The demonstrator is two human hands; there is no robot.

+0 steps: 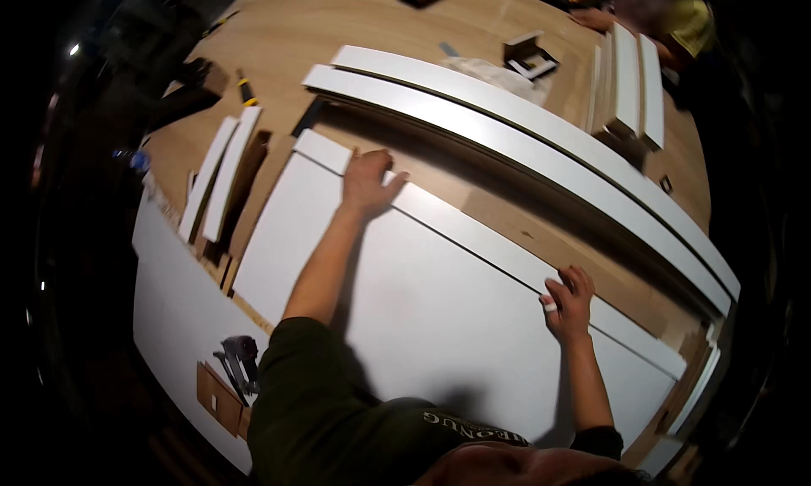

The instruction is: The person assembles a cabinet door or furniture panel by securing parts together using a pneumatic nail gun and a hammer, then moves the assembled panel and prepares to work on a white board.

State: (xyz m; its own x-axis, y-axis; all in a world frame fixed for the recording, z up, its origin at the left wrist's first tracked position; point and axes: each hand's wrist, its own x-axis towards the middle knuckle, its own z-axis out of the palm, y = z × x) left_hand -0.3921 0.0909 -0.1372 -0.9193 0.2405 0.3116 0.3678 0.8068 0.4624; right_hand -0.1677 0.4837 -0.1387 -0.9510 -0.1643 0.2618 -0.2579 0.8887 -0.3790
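A large white panel [422, 317] lies flat on the wooden workbench [304, 21]. Along its far edge sits a narrow white strip [494, 237], running from upper left to lower right. My left hand [367, 182] rests on that strip near its left end, palm down with the fingers curled over the strip's far edge. Further right, my right hand [568, 298] grips the strip's near edge, fingers bent on it. A small white object shows at the thumb of my right hand.
Two long white boards [541, 135] lie beyond the strip. More white strips [221, 177] lie at the left, and a stack [634, 84] at the far right. A dark power tool [239, 361] sits at the lower left. Another person [659, 13] works at the far end.
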